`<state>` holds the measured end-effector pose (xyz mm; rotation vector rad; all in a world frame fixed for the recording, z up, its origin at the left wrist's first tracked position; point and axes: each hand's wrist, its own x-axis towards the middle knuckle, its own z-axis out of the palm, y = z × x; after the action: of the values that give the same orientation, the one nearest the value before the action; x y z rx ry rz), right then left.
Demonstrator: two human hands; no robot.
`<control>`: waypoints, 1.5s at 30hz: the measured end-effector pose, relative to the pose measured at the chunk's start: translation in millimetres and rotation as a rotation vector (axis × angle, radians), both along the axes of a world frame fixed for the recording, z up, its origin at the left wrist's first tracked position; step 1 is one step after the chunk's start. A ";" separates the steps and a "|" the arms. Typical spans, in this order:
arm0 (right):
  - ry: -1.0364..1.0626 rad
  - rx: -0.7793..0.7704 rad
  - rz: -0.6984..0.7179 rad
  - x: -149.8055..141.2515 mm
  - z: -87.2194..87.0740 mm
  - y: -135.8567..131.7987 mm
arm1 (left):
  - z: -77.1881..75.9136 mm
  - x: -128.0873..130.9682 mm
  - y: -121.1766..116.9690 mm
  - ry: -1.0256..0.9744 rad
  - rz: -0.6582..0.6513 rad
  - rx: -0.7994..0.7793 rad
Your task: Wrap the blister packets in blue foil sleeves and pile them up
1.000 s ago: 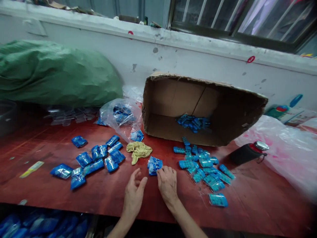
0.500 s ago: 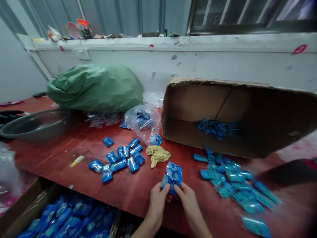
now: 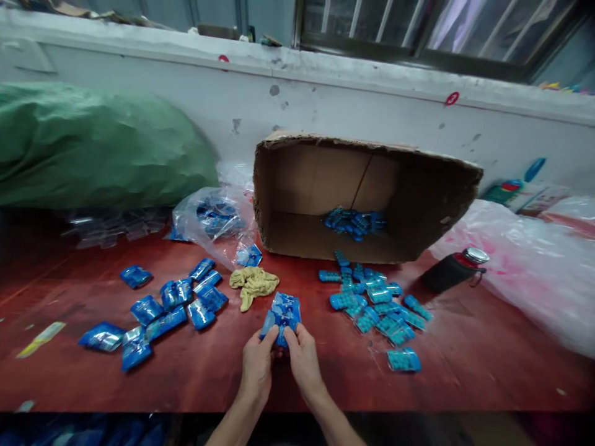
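Both my hands pinch the near edge of a flat blue printed packet (image 3: 283, 310) above the red table (image 3: 344, 387). My left hand (image 3: 257, 362) grips its left side and my right hand (image 3: 303, 359) its right, thumbs on top; the fingers underneath are mostly hidden. Just beyond the packet lies a crumpled pale yellow cloth-like piece (image 3: 255, 284). To the left are several filled, shiny blue packets (image 3: 167, 322). On the right, several small clear containers with blue lids and turquoise pieces (image 3: 390, 316) lie in a loose heap.
A cardboard box (image 3: 302, 238) lies on its side with more blue containers inside. Left of it sit a clear plastic bag (image 3: 223, 223) of blue packets and a large green sack (image 3: 102, 145). A dark bottle (image 3: 449, 272) stands at the right beside pinkish plastic sheeting (image 3: 525, 266).
The view has swung to the right, bringing the whole box and the bottle into sight. Both hands still hold the blue packet at its near edge.
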<state>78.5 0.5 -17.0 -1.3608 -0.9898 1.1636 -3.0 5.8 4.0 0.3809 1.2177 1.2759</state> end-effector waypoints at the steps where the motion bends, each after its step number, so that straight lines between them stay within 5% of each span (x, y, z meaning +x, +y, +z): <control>1: 0.020 -0.005 0.002 -0.3 1.8 0.2 | -0.2 -0.4 0.3 0.016 -0.007 0.007; 6: 0.173 -0.100 0.091 -0.3 11.2 4.2 | -6.5 -3.1 0.0 0.161 -0.079 0.022; 10: 0.191 -0.079 0.008 -2.7 9.2 6.6 | -10.4 0.9 0.2 0.206 -0.031 0.017; 18: 0.037 -0.003 -0.093 -0.9 5.5 4.9 | -3.3 13.8 4.7 0.096 -0.017 -0.051; 21: -0.004 0.006 -0.044 6.3 6.8 3.6 | -2.2 9.6 3.2 0.066 -0.111 -0.069; 26: 0.098 -0.075 0.073 13.5 4.2 2.5 | -0.4 2.4 0.5 0.077 -0.164 -0.101; 31: 0.172 -0.097 0.036 7.5 7.3 -3.0 | 5.1 7.7 -3.5 0.012 -0.118 -0.090; 39: 0.195 -0.073 0.084 10.1 12.6 -10.0 | 4.3 8.8 -5.1 -0.091 -0.229 -0.122; 45: 0.246 -0.089 0.071 20.2 20.0 -12.9 | -0.1 5.6 -11.9 0.190 -0.164 0.002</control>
<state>98.7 -12.4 3.0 -1.2237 -0.8230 1.4063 2.6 -6.1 3.9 0.6025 1.3161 1.1194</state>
